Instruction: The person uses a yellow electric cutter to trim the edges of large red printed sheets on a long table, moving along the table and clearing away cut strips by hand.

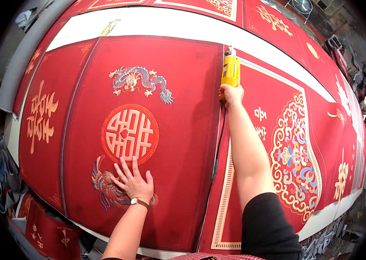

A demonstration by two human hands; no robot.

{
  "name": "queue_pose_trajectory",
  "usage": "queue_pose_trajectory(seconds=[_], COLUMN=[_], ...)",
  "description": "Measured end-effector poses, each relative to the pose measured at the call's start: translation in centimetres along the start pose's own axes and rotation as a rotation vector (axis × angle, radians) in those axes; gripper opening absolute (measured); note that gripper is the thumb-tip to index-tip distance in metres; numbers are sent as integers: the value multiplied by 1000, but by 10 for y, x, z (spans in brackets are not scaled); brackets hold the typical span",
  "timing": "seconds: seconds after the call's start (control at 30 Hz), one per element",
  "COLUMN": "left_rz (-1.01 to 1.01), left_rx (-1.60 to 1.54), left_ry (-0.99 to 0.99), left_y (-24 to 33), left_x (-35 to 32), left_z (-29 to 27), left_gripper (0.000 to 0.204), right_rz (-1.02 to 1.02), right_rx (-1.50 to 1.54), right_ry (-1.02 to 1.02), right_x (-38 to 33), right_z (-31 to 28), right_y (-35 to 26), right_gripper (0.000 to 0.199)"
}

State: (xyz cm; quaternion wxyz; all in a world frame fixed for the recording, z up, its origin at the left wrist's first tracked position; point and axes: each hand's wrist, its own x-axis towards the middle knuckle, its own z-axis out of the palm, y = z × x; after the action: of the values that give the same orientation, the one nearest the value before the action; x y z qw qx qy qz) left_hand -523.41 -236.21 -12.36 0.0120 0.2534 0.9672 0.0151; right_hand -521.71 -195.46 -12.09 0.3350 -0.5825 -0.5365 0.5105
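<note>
Left hand: its grip is released, with the palm down and the fingers spread on the red dragon-and-phoenix mat, over the phoenix figure and below the round emblem
Wristwatch: it is worn on the left wrist
Right hand: its grip is clenched around the lower end of the yellow handheld power tool
Tool position: it is at the right edge of the red dragon-and-phoenix mat, near the far corner, with its metal head pointing away from the person
Red bordered mat: it lies just right of the tool, partly under the right forearm
White counter: it shows as a strip beyond the mats
Grey roll: it lies along the far left side
</note>
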Motion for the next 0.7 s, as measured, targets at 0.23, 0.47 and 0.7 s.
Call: queue_pose_trajectory(seconds=[0.23,0.47,0.7], left_rz=[22,9,-32], left_rx=[-1,-17,136], left_ry=[36,47,68], left_y=[-1,0,0], left_x=[1,-1,-5], left_z=[-1,0,12], left_gripper=[72,71,64], right_rz=[-58,-14,274], right_rx=[91,649,819], right_ry=[-158,-535,-765], right_x=[64,4,-200], right_z=[14,-41,-163], right_y=[-4,28,39], right_gripper=[28,41,59])
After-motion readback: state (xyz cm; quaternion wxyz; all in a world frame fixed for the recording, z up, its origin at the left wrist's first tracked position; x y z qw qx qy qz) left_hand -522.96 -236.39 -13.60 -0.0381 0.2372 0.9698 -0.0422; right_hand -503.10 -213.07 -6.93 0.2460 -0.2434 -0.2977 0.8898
